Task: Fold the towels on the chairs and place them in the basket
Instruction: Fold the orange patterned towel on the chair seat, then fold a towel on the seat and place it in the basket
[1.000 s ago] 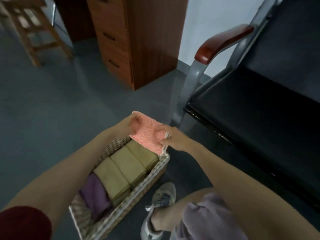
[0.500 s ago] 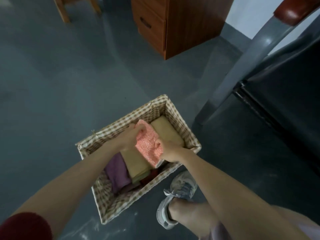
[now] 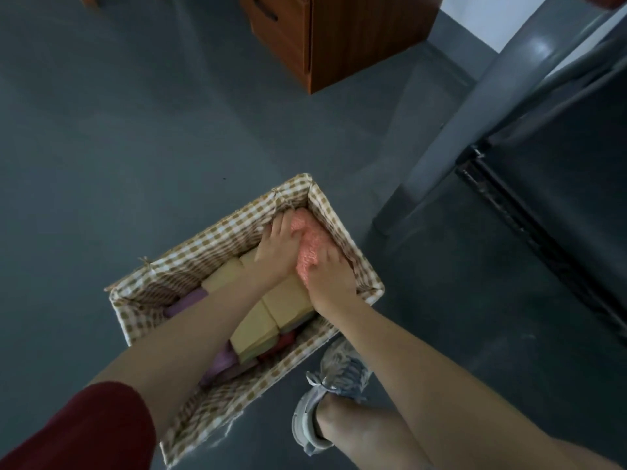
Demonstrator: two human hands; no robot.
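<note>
Looked down on a dull grey floor (image 3: 135, 130) filling most of the view. Met at the right a chair (image 3: 559, 198) with a black seat on a grey metal frame, cut off by the edge. Noted a wooden cabinet (image 3: 356, 35) at the top, with one dark drawer handle showing.

Found the basket (image 3: 210, 239) on the floor below the middle, rectangular, lined in tan-and-white check cloth with small twine ties at the rim, near the chair's leg but apart from it. Counted inside it several folded towels packed side by side: tan towels (image 3: 288, 303) through the middle, a purple towel (image 3: 188, 301) toward the near left end, and a strip of red cloth (image 3: 285, 340) low against the right wall, mostly hidden. Saw the pink towel (image 3: 307, 239) folded and down in the far corner of the basket, between the tan towels and the lining of the end wall. Could not tell whether it touched the basket's bottom.

Caught both bare forearms reaching in from the bottom edge, the left one out of a dark red sleeve (image 3: 84, 432). Saw the left hand (image 3: 278, 252) on the pink towel's left side, fingers bent over its far edge against the lining. Saw the right hand (image 3: 329, 279) at its near right side, fingers curled round the cloth and clamped on it, thumbs close together.

Noted last a grey laced shoe (image 3: 325, 391) on the floor just beside the basket's near right wall.
</note>
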